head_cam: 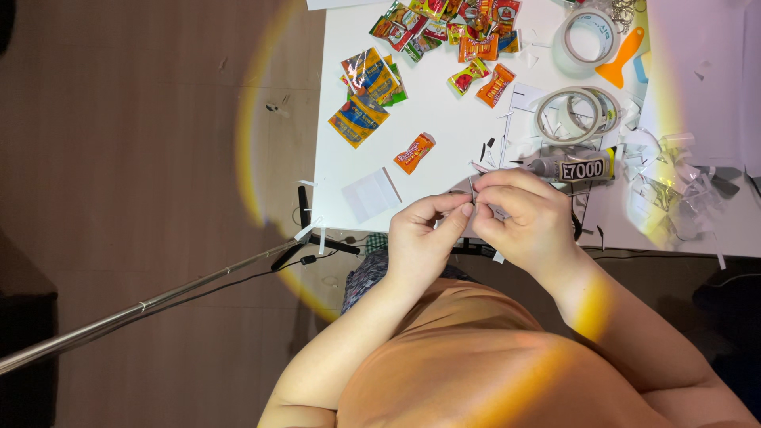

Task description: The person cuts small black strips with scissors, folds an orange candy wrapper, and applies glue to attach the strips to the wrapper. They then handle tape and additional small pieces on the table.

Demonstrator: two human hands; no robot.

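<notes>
At the near edge of a white table [444, 119], a person's left hand [420, 238] and right hand [527, 218] meet, fingertips pinching a small thin strip [472, 192] between them. Just beyond the right hand lies a glue tube [575, 168]; farther beyond it sit tape rolls [577, 115], and bright snack packets [444, 32] lie scattered loose.

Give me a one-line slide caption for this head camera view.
Left hand and right hand pinch a small strip over a white table.
</notes>
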